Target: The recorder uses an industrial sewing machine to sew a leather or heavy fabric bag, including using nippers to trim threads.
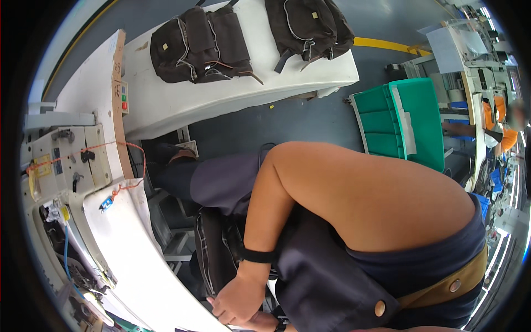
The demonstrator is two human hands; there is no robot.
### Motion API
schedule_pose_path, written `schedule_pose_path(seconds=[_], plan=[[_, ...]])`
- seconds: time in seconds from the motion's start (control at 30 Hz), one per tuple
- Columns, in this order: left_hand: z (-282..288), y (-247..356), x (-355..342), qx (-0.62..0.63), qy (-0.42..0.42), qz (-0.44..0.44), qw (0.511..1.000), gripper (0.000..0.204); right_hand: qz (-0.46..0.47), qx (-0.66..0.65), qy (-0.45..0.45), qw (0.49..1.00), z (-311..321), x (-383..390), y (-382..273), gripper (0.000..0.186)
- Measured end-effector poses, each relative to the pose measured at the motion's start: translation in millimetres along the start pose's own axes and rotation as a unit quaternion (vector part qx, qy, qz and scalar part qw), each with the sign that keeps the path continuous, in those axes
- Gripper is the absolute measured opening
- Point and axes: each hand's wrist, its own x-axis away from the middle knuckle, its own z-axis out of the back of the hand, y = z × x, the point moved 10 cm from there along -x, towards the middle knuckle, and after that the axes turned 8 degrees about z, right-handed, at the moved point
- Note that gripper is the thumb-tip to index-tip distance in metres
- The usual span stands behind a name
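My right arm bends across the view, and my right hand [239, 300], with a black band at its wrist, is curled closed at the lower end of a dark bag [213, 249] with pale piping. The bag hangs between my lap and the white table edge. What lies inside my fingers is mostly hidden. Just below, at the picture's bottom edge, shows part of my left hand [261, 321]; its fingers are hidden behind the right hand. A dark apron [326, 276] with a brown strap and round metal snaps covers my lap.
At the left stands a sewing machine [72, 160] on a white table [133, 243], with an orange cord [119, 144] looped over it. Two dark backpacks [199, 47] lie on a white bench [221, 97]. A green bin [415, 122] is right of it. Another person [506, 135] appears far right.
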Motion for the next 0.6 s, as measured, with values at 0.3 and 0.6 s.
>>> schedule_pose_path(seconds=[0.3, 0.6], plan=[[60.7, 24.5, -21.6, 0.014, 0.1, -0.062, 0.993, 0.045, 0.033, -0.256, 0.308, 0.916, 125.1, -45.0, -0.7, 0.032], [125.5, 76.9, -20.5, 0.03, 0.183, -0.136, 0.973, 0.045, -0.092, -0.201, 0.252, 0.942, 108.3, -26.2, 61.3, 0.021]])
